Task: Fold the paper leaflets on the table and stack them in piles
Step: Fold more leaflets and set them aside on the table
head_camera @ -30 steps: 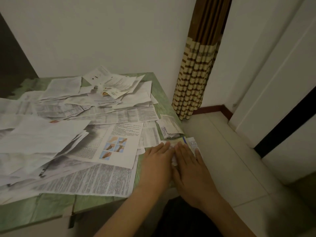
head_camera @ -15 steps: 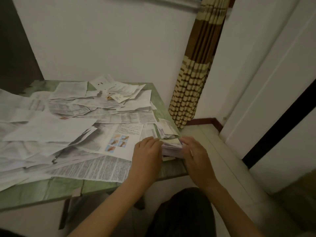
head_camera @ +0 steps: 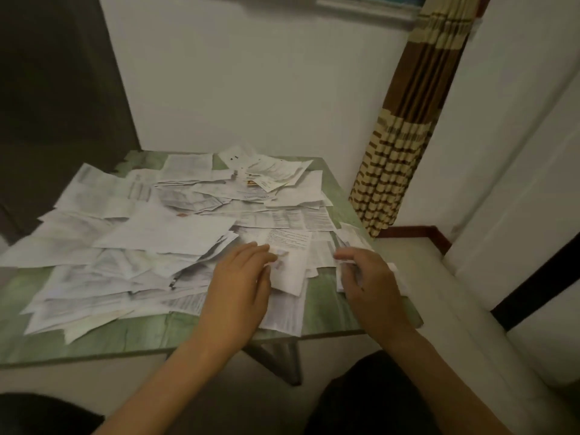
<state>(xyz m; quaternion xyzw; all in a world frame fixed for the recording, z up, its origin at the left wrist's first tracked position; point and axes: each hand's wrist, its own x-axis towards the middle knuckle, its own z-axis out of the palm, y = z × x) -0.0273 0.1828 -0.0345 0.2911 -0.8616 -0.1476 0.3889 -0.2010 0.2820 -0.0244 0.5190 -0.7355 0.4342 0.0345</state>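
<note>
Folded leaflet (head_camera: 340, 277) mostly behind right hand (head_camera: 373, 287); print on loose leaflets (head_camera: 163, 230) illegible.
</note>
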